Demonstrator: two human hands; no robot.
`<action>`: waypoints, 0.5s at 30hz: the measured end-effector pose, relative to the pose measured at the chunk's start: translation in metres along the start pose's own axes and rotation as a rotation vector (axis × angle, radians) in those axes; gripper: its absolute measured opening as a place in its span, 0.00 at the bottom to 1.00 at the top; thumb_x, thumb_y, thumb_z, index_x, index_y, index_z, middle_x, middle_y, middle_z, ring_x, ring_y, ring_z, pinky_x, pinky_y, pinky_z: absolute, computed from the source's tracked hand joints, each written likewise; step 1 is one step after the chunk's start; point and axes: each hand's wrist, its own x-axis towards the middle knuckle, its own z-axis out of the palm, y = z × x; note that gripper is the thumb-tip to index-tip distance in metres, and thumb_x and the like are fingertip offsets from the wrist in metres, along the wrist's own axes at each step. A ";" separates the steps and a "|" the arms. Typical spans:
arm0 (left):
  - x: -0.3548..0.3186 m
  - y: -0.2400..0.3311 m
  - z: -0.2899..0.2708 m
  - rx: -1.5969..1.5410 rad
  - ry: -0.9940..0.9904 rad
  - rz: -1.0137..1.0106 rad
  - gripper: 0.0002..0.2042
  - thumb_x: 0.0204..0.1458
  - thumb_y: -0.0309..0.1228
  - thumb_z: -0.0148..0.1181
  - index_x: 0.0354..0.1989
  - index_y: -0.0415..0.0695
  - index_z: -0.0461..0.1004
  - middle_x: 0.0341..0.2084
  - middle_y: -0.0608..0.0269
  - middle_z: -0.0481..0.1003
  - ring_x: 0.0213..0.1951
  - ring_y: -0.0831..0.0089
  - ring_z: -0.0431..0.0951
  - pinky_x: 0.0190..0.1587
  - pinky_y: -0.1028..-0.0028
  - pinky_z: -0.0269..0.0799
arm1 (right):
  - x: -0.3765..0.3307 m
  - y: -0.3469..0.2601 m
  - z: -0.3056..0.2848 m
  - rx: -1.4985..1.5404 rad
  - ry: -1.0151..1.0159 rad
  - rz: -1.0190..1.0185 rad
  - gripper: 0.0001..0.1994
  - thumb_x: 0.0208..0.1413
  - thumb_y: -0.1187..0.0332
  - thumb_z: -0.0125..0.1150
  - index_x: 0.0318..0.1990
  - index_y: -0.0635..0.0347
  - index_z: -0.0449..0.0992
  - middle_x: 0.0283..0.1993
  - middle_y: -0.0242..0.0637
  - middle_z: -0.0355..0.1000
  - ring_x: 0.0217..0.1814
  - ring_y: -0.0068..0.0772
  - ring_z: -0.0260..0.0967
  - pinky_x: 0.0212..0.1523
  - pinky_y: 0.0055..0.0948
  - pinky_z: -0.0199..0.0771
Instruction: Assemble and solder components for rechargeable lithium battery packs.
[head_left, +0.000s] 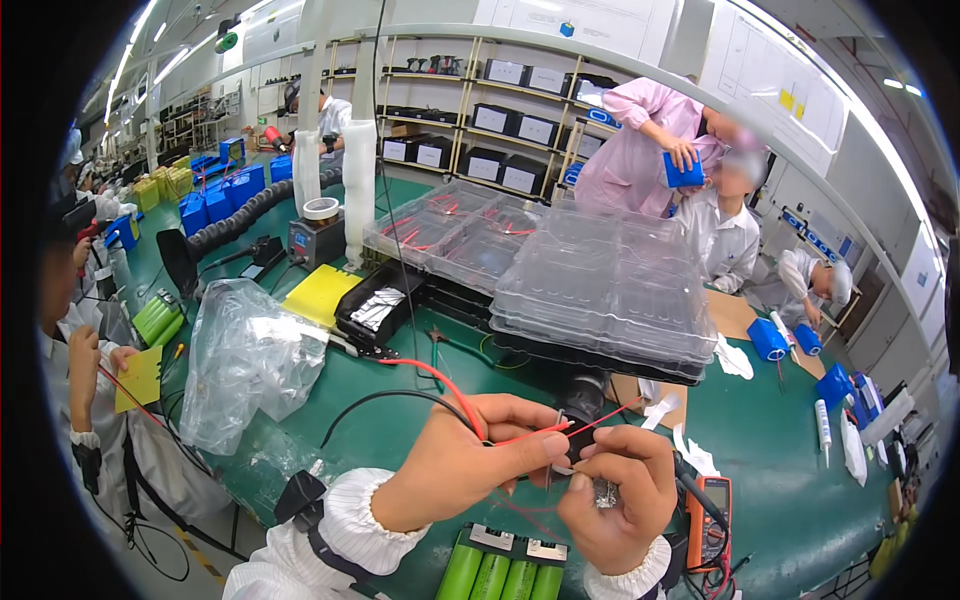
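In front of my chest, my left hand (455, 462) is closed around a thick red wire (447, 378) and a black wire (375, 398), which loop out over its back. A thin red wire (612, 412) crosses at its fingertips. My right hand (632, 485) is curled in a pinch close by, its fingertips almost meeting the left ones. A small shiny metal piece shows between the hands, but what the right fingers grip is hidden. Below them lies a pack of green cylindrical cells (495, 578) with metal strips on top.
An orange multimeter (712, 515) lies right of my right hand. Stacked clear plastic trays (600, 270) stand ahead, with green-handled pliers (435, 345) before them. A clear plastic bag (245, 365) lies left, near a yellow sheet (318, 295). Co-workers sit and stand around the green table (790, 490).
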 end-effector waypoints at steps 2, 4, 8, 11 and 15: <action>-0.001 0.000 -0.001 0.012 0.014 0.010 0.12 0.56 0.28 0.64 0.45 0.33 0.75 0.31 0.52 0.82 0.27 0.76 0.80 0.24 0.80 0.71 | 0.000 0.004 -0.001 0.034 0.032 0.008 0.10 0.37 0.81 0.67 0.32 0.63 0.79 0.45 0.44 0.74 0.35 0.32 0.75 0.34 0.28 0.77; 0.000 0.000 0.000 0.008 0.022 -0.002 0.13 0.56 0.28 0.64 0.45 0.33 0.75 0.31 0.52 0.82 0.27 0.75 0.81 0.25 0.80 0.72 | -0.001 0.006 -0.002 0.025 0.014 0.040 0.09 0.39 0.81 0.66 0.31 0.64 0.78 0.47 0.47 0.72 0.35 0.31 0.75 0.36 0.28 0.78; 0.002 0.000 0.000 0.012 0.056 -0.011 0.13 0.55 0.28 0.65 0.45 0.33 0.75 0.31 0.52 0.82 0.27 0.75 0.81 0.25 0.80 0.72 | 0.003 0.006 -0.002 0.065 -0.046 0.051 0.08 0.40 0.81 0.66 0.32 0.64 0.78 0.47 0.47 0.73 0.36 0.33 0.75 0.36 0.28 0.78; 0.003 0.000 -0.001 0.009 0.062 -0.021 0.13 0.55 0.28 0.65 0.45 0.32 0.75 0.30 0.53 0.82 0.27 0.75 0.81 0.25 0.80 0.72 | 0.003 0.006 -0.004 0.105 -0.072 0.069 0.08 0.41 0.82 0.66 0.32 0.65 0.79 0.46 0.48 0.73 0.37 0.34 0.75 0.37 0.29 0.78; 0.004 0.001 -0.003 -0.001 0.082 -0.009 0.14 0.55 0.28 0.65 0.45 0.32 0.75 0.30 0.54 0.82 0.27 0.75 0.81 0.25 0.80 0.72 | 0.006 0.004 -0.014 0.155 -0.142 0.088 0.10 0.44 0.76 0.71 0.37 0.67 0.80 0.49 0.48 0.73 0.42 0.34 0.74 0.43 0.30 0.75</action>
